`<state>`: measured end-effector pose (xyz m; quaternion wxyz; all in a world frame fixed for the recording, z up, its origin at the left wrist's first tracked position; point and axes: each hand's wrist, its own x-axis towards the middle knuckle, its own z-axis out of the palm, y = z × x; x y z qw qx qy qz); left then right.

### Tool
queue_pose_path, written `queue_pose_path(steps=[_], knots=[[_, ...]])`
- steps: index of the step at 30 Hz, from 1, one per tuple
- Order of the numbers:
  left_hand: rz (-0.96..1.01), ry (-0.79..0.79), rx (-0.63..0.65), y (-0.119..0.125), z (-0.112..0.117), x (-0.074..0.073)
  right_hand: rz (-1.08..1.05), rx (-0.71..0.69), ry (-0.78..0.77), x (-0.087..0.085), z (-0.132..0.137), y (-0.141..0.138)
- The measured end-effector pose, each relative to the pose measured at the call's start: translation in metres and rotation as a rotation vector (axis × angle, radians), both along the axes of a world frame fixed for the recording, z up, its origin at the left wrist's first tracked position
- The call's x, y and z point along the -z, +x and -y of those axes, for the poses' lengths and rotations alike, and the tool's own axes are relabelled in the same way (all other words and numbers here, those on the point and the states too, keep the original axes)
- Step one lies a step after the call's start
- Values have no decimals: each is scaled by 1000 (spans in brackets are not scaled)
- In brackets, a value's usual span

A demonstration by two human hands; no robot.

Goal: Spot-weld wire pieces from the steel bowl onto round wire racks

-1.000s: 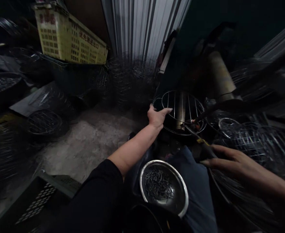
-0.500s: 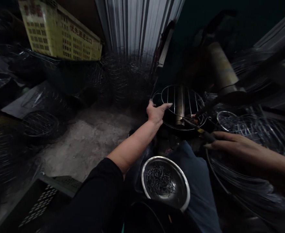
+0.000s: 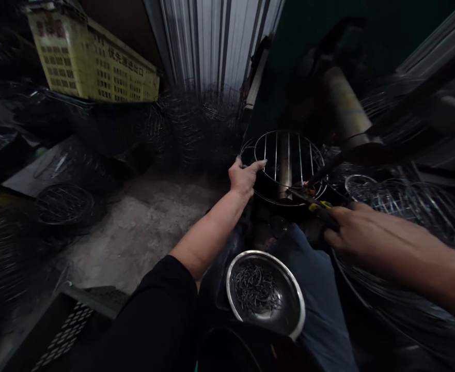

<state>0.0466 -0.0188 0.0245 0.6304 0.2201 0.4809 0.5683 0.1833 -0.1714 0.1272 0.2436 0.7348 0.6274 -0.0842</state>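
Note:
My left hand (image 3: 243, 176) grips the left rim of a round wire rack (image 3: 276, 155), thumb stretched along it. The rack has parallel bars inside a ring and lies against a pale upright post (image 3: 285, 165). My right hand (image 3: 361, 232) is wrapped round the dark handles of pliers (image 3: 320, 207) with a yellow part near the joint. Their tip reaches the near rim of the rack by the foot of the post; what the jaws hold is too dark to tell. On my lap rests a metal bowl (image 3: 295, 294) with many small bent metal pieces (image 3: 255, 289).
A yellow crate (image 3: 107, 67) sits on a dark bin at the back left. Wire racks (image 3: 64, 201) lie at left, and more wirework (image 3: 409, 201) at right. A green crate (image 3: 66, 330) stands front left. A thick tube (image 3: 347, 103) slants above my right hand.
My right hand has turned and closed more fully round the plier handles. The rack's ring has tipped and shifted a little left with my left hand. The bowl stays on my lap.

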Motion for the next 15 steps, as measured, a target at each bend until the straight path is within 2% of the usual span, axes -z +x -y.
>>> queue_pose_path(steps=[3, 6, 8, 11, 15], knots=[[-33, 116, 37, -1, 0, 3, 101, -5, -53, -7, 4, -11], [-38, 127, 29, -1, 1, 5, 181, -12, -71, -8, 6, -15], [-35, 135, 10, 0, 2, 5, 158, 12, -22, -4, 5, -12], [-17, 149, -12, 2, 4, 7, -83, 103, 46, 7, 1, 1], [7, 100, -39, 6, 3, 11, -587, 373, 116, 24, 3, 11]])
